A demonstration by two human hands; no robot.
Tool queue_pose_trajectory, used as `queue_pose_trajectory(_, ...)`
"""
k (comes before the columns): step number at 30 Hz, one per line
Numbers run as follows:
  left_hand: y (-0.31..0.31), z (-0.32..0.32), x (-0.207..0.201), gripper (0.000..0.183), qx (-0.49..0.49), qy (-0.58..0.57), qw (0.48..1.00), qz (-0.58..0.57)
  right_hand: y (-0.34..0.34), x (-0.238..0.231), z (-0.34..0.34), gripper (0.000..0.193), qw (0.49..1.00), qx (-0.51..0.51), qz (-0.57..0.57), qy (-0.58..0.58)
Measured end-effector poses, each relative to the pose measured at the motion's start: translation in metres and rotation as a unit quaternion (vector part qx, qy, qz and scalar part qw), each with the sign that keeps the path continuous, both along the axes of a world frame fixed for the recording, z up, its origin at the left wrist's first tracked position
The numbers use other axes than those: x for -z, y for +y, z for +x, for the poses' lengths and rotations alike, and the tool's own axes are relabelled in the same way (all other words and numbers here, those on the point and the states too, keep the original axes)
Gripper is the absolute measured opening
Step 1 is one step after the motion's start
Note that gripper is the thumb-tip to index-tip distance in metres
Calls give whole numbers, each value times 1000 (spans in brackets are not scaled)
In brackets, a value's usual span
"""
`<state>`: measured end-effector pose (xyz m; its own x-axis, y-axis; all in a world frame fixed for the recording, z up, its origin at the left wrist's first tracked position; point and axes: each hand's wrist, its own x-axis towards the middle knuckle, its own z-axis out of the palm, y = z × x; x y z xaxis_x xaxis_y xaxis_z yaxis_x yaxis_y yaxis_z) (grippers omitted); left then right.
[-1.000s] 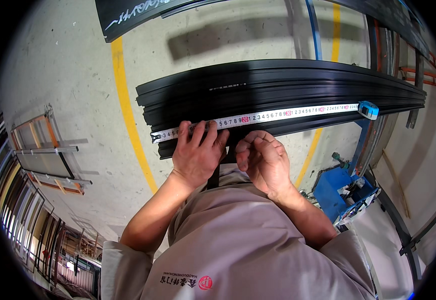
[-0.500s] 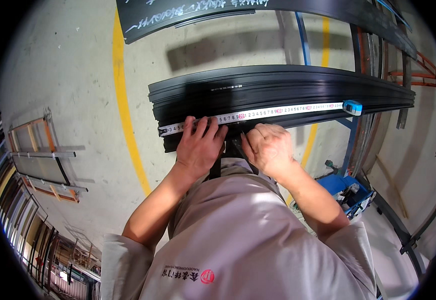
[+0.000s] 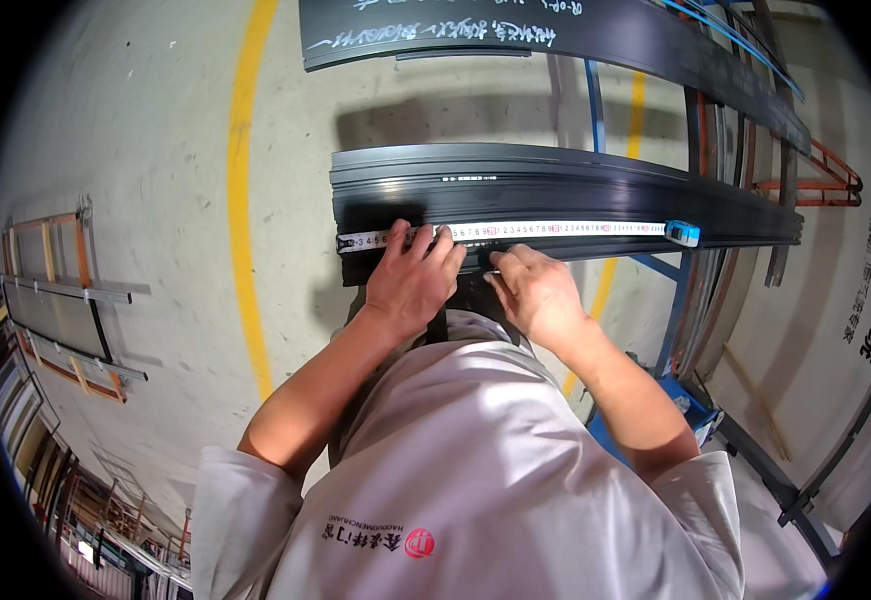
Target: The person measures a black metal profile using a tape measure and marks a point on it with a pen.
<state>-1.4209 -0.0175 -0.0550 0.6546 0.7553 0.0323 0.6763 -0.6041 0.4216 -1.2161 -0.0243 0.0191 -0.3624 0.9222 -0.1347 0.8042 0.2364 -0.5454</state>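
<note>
Black metal profiles [image 3: 556, 182] lie side by side in front of me, running left to right. Along the nearer ones a white tape-measure blade [image 3: 576, 230] is drawn out, from the profiles' left end to its blue case [image 3: 683, 234]. My left hand [image 3: 418, 275] rests palm down near that left end, fingers spread and laid over the blade and the profile. At the near edge, my right hand [image 3: 539, 290] has its thumb and fingers pinched together on the profile's rim; whether something small sits between them is hidden.
Another black panel [image 3: 556, 45] with white handwriting lies farther off. Blue and orange metal racks [image 3: 701, 130] support the profiles on the right. A blue bin [image 3: 681, 410] stands by my right elbow. At left, a frame [image 3: 61, 320] lies on the grey floor beyond a yellow line [image 3: 243, 180].
My view has shifted, so the profiles sit further right at their left end. The right hand's fingers have moved slightly at the near edge; the left hand stays on the tape.
</note>
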Motion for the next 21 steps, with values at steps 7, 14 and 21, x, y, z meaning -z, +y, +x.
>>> queue_pose_trajectory(7, -3, -2, 6, 43, -11, -33, 999, 15, 6, 18, -11, 19, 681, 488, -405, 367)
queue_pose_trajectory(14, -4, -1, 6, 42, -19, -39, 999, 33, -11, 33, 3, 16, 670, 394, -392, 492)
queue_pose_trajectory(21, -6, -4, 12, 42, -10, -34, 998, 42, -10, 40, 16, 21, 674, 330, -413, 517)
